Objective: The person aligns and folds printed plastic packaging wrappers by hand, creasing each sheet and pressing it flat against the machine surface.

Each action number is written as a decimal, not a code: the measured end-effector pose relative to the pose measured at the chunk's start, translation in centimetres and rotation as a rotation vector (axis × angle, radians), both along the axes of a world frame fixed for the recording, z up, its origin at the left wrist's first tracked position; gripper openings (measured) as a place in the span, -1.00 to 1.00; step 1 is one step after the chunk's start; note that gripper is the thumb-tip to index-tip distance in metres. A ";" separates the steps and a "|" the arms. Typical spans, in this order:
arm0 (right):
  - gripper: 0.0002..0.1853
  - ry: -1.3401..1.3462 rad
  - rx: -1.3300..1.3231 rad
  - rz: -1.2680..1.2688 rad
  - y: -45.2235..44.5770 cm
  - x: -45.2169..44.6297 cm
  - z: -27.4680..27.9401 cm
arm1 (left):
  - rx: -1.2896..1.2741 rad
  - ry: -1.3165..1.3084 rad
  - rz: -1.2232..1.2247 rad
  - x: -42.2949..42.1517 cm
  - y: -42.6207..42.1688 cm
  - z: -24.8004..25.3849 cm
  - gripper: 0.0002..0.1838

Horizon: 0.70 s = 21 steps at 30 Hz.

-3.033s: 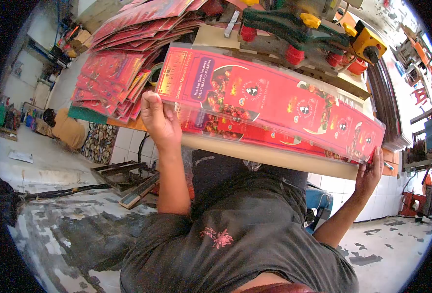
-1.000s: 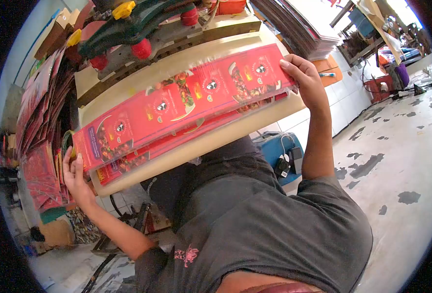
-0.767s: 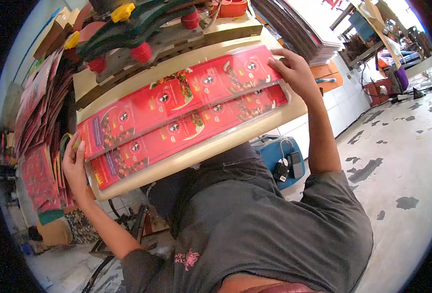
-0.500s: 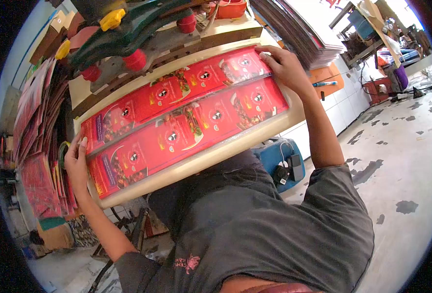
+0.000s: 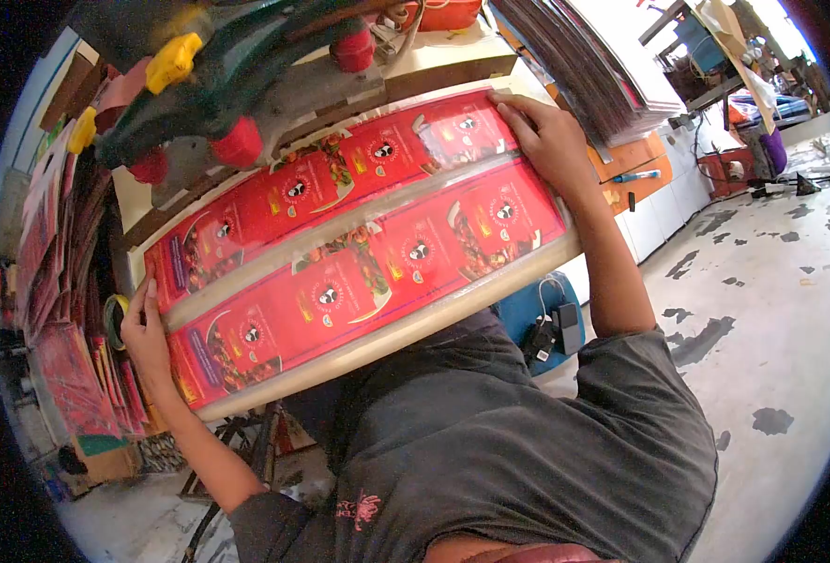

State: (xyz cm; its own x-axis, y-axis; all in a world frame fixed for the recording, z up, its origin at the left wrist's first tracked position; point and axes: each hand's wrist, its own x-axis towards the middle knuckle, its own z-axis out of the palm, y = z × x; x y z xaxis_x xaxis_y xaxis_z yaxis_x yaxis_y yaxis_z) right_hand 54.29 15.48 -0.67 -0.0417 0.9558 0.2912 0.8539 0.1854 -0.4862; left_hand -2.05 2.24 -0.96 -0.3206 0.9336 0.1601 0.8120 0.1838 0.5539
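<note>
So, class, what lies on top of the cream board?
On the cream board lie a far red strip and a near red strip, both printed. What lies beneath them is covered and cannot be seen.

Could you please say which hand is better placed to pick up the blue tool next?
Probably the right hand: it is at the right end of the far red strip, near the blue tool on the orange board; the left hand is at the opposite end.
</note>
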 end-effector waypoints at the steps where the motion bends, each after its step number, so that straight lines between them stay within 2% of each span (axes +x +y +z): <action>1: -0.65 0.004 0.003 -0.001 0.0 0.0 0.0 | 0.001 -0.002 -0.018 -0.1 -0.1 0.1 -0.53; 5: -0.66 0.043 0.012 -0.009 -0.1 -0.1 0.3 | -0.058 -0.026 0.000 0.5 -0.5 0.8 -0.52; 11: -0.68 0.118 0.057 0.006 0.2 0.1 0.2 | 0.000 -0.023 -0.084 -0.3 -0.4 0.7 -0.54; 14: -0.70 0.066 -0.059 -0.006 0.0 0.2 0.8 | -0.031 -0.051 -0.105 1.2 -0.6 1.5 -0.55; 16: -0.70 0.108 -0.034 0.008 -0.1 0.2 0.5 | -0.020 -0.064 -0.028 1.8 -0.6 1.5 -0.55; 21: -0.64 0.193 0.047 0.059 0.3 0.8 -0.2 | 0.051 -0.044 -0.049 2.0 -0.4 0.9 -0.57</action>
State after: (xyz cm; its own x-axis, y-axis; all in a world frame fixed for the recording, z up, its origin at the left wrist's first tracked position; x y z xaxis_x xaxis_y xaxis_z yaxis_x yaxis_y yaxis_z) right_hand 55.09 15.82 -0.86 -0.0362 0.9385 0.3435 0.7331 0.2585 -0.6291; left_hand -0.08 1.86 -0.05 -0.2821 0.9395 0.1945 0.7943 0.1150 0.5965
